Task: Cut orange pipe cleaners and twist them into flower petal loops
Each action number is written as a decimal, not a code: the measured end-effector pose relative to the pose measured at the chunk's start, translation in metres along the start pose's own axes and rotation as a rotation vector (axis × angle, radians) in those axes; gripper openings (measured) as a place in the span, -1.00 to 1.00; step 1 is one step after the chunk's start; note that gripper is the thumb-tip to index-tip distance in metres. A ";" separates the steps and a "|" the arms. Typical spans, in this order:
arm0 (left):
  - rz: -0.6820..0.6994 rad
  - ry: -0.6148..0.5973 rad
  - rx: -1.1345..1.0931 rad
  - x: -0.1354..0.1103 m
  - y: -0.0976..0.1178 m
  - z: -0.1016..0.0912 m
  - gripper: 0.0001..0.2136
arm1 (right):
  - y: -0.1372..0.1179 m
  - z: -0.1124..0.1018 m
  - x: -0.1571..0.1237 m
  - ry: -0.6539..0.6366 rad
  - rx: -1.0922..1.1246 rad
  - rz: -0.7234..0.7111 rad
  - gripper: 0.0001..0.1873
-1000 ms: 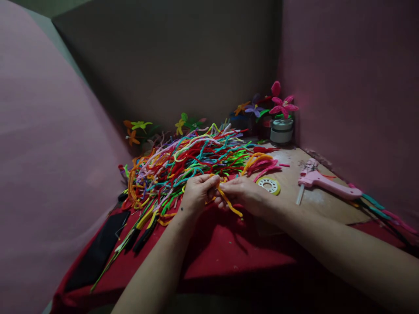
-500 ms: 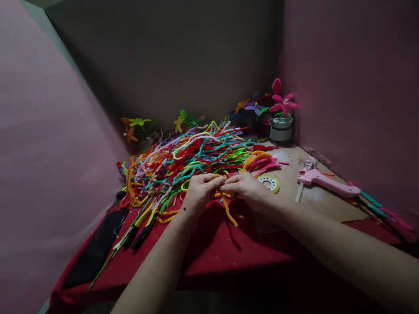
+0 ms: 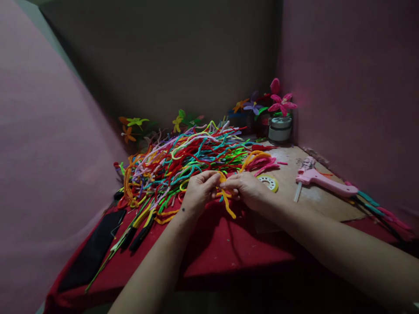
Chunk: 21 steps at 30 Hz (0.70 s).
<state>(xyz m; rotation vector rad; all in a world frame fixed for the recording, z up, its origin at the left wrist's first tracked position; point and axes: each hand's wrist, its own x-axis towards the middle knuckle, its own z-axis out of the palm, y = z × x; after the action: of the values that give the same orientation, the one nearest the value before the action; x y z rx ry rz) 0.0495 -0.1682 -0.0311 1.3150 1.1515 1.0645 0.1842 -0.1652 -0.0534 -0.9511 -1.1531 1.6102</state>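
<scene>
An orange pipe cleaner [image 3: 228, 206] is pinched between my two hands, its loose end hanging down toward the red cloth. My left hand [image 3: 200, 188] grips it with thumb and forefinger closed. Close beside it, my right hand [image 3: 246, 186] pinches the same pipe cleaner with its fingertips. A small loop of orange shows above the fingertips; the rest is covered by the fingers. Just behind my hands spreads a big heap of colourful pipe cleaners [image 3: 196, 150]. A roll of yellow tape [image 3: 269, 183] lies beyond my right hand.
A pink glue gun [image 3: 322, 179] rests on a brown board [image 3: 330, 207] at right. Yellow-and-black pliers [image 3: 144, 229] and a black phone-like slab [image 3: 93, 250] lie at left on the red cloth [image 3: 209, 257]. Pipe-cleaner flowers [image 3: 283, 104] stand at the back, some in a grey-white jar [image 3: 279, 129].
My fingertips have spread slightly apart, showing more of the orange loop between them. The hanging end has risen a little. The whole view has shifted slightly.
</scene>
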 end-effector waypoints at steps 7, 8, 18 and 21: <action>0.406 -0.087 0.366 0.000 -0.006 -0.004 -0.80 | -0.003 -0.011 0.015 0.218 0.273 -0.055 -0.77; 0.517 -0.085 0.487 -0.001 -0.008 -0.003 -0.79 | -0.003 -0.011 0.016 0.250 0.296 -0.044 -0.79; 1.020 -0.049 0.814 -0.015 -0.016 0.008 -0.76 | -0.005 -0.009 0.019 0.198 0.474 0.180 -0.94; 0.934 -0.141 0.646 -0.017 -0.013 0.010 -0.76 | -0.004 -0.008 0.017 0.153 0.497 0.228 -0.91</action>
<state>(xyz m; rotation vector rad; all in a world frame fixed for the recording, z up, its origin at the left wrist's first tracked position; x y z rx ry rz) 0.0564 -0.1865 -0.0449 2.5405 0.7735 1.2365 0.1876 -0.1460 -0.0529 -0.8746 -0.5117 1.8515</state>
